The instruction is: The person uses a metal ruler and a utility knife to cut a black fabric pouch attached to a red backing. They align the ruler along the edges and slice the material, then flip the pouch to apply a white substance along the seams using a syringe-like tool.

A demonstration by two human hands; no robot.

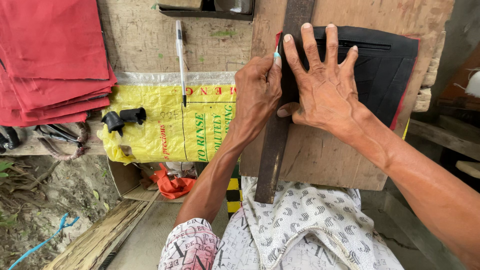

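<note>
My left hand (pixel 257 95) is closed on a small blade with a light blue tip (pixel 276 51), held against the left edge of a long dark metal straightedge (pixel 272 150). My right hand (pixel 325 85) lies flat with its fingers spread, pressing down both the straightedge and a black fabric piece (pixel 387 70) that has a zipper and a red edge. Fabric and straightedge rest on a wooden board (pixel 320 160) lying across my lap.
A white pen (pixel 180 55) lies on a yellow printed sack (pixel 170 130) to the left, beside two black plastic pieces (pixel 122 119). A stack of red fabric (pixel 50 60) fills the top left. A red scrap (pixel 172 186) lies below the sack.
</note>
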